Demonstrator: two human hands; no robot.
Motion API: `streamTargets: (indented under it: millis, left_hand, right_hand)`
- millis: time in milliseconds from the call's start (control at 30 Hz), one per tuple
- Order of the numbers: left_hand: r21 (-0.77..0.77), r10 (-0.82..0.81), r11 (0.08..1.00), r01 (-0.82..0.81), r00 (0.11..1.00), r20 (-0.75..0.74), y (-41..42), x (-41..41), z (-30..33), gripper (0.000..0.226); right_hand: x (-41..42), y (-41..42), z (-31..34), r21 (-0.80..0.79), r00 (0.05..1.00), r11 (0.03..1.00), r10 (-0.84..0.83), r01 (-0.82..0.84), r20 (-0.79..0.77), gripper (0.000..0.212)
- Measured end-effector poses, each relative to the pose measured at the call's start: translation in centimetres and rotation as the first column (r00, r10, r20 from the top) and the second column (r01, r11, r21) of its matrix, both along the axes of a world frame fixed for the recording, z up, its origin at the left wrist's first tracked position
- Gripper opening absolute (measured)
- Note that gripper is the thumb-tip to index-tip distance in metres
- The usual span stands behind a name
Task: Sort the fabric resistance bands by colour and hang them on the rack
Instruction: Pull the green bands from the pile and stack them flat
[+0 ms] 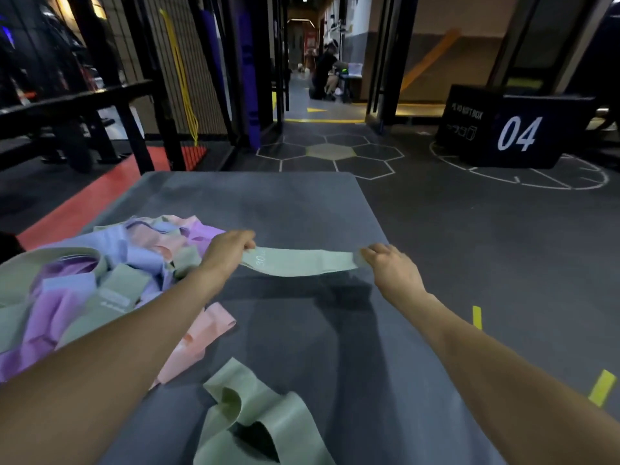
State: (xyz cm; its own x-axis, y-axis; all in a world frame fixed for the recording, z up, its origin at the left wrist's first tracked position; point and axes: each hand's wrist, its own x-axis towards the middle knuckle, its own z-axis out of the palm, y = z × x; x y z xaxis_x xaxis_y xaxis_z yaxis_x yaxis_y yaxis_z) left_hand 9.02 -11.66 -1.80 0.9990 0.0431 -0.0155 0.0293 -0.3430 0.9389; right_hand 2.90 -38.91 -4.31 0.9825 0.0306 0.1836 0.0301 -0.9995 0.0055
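Note:
A pale green fabric band (298,263) is stretched flat in the air above the grey table top (268,203). My left hand (228,248) pinches its left end and my right hand (385,263) pinches its right end. A mixed pile of green, lilac, blue and pink bands (100,280) covers the table's left side. A pink band (198,340) lies just under my left forearm. Two green bands (255,417) lie crumpled at the near edge of the table.
A black rack frame (141,95) stands at the back left, with a yellow band (183,78) hanging on a mesh panel. A black box marked 04 (513,132) sits on the floor to the right. A person (323,75) is far down the corridor.

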Motion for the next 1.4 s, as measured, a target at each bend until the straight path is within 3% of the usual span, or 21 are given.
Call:
streamTargets:
  millis: [100,200,333,500,600,633,733,867,967,1200,1300,1400]
  left_hand:
    - [0.301,-0.057,0.953,0.038,0.997,0.055,-0.1,1.7,-2.7,0.027]
    - [0.442,-0.072,0.896,0.032,0.995,0.074,0.2,2.4,-5.2,0.035]
    - [0.457,-0.015,0.889,-0.016,0.998,0.064,0.7,2.9,-6.8,0.045]
    - [0.428,0.101,0.899,-0.091,0.995,-0.003,0.6,2.4,-6.9,0.039]
    - [0.478,0.105,0.875,-0.074,0.994,-0.039,0.5,1.7,-6.3,0.006]
    - [0.493,0.099,0.868,-0.064,0.994,-0.045,0.7,1.8,-6.4,0.015]
    - [0.510,0.085,0.859,-0.050,0.995,-0.045,0.9,1.9,-6.4,0.010]
    - [0.477,0.154,0.871,-0.120,0.988,-0.033,1.0,2.4,-6.5,0.009]
    - [0.532,0.157,0.841,-0.094,0.985,-0.074,1.0,2.7,-6.5,0.026]
    - [0.620,0.111,0.785,-0.023,0.988,-0.105,1.1,2.8,-7.3,0.005]
    - [0.636,0.089,0.771,-0.024,0.993,-0.072,1.2,2.5,-7.2,0.002]
    - [0.623,0.074,0.779,-0.067,0.997,0.015,1.5,1.7,-6.8,0.023]
  right_hand:
    - [1.9,-0.4,-1.7,-0.072,0.992,0.997,0.021,-0.030,-0.122,0.061]
    - [2.1,-0.8,-3.4,0.084,0.943,0.994,0.092,-0.068,-0.320,0.057]
    - [0.7,-1.2,-2.4,0.443,0.947,0.895,0.105,0.044,-0.304,0.038]
    - [1.2,-1.9,-3.1,0.471,0.973,0.854,-0.156,0.221,-0.173,0.020]
    - [1.8,-1.6,-3.5,0.469,0.903,0.773,-0.386,0.427,-0.186,0.015]
    - [2.0,-1.5,-3.6,0.476,0.873,0.733,-0.438,0.485,-0.215,0.021]
    - [2.6,-1.3,-3.6,0.497,0.813,0.647,-0.506,0.579,-0.290,0.033]
    - [3.6,-1.7,-3.6,0.571,0.795,0.566,-0.521,0.595,-0.311,0.035]
    - [4.4,-1.7,-3.6,0.597,0.812,0.578,-0.530,0.557,-0.244,0.029]
    - [4.6,-1.5,-5.0,0.579,0.882,0.707,-0.470,0.407,-0.046,0.017]
    - [3.8,-1.7,-5.1,0.595,0.895,0.716,-0.445,0.366,-0.017,0.025]
    - [2.7,-1.5,-4.2,0.608,0.912,0.732,-0.409,0.307,0.033,0.033]
